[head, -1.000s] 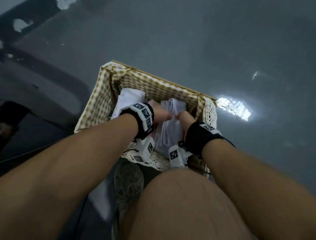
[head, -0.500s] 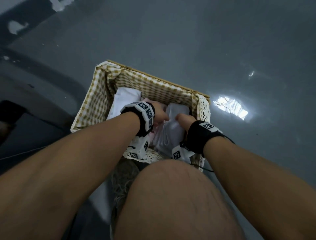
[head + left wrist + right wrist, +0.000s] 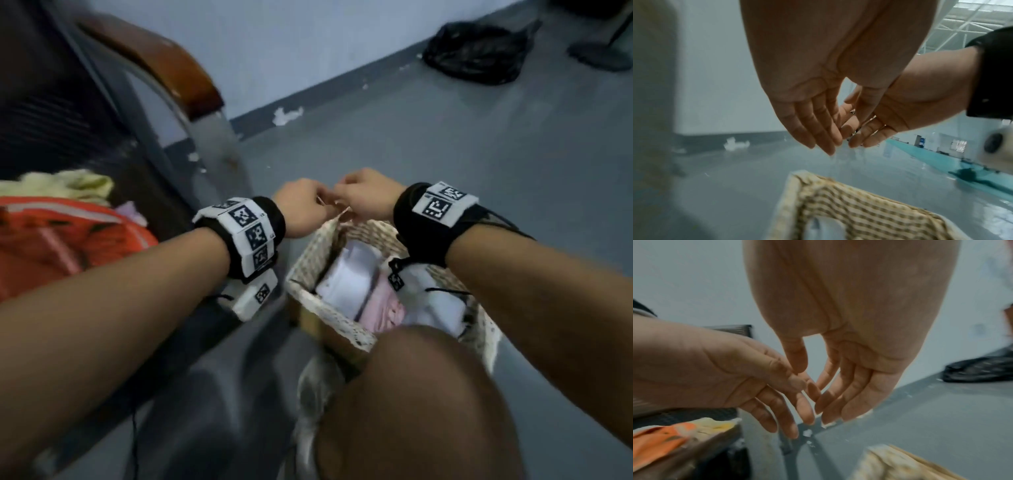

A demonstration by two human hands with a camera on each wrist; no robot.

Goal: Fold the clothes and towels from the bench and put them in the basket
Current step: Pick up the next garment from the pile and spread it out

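The wicker basket (image 3: 310, 263) with its checked lining stands on the floor by my knee. It holds a folded white piece (image 3: 352, 277), a pink piece (image 3: 383, 308) and another white piece (image 3: 442, 308). My left hand (image 3: 301, 212) and right hand (image 3: 364, 198) hover side by side above the basket's far rim, fingertips nearly touching. In both wrist views the fingers (image 3: 818, 129) (image 3: 849, 386) hang relaxed and hold nothing. On the bench (image 3: 68, 130) at the left lie an orange garment (image 3: 51, 246) and a pale yellow cloth (image 3: 65, 183).
The bench has a wooden armrest (image 3: 150, 58) and a grey metal leg next to the basket. A black bag (image 3: 479, 51) lies on the grey floor by the far wall. My bare knee (image 3: 411, 411) hides the basket's near edge.
Both hands have come up out of the basket and let go of the white piece, which stays inside. The head view has swung up and left, bringing the bench into sight.
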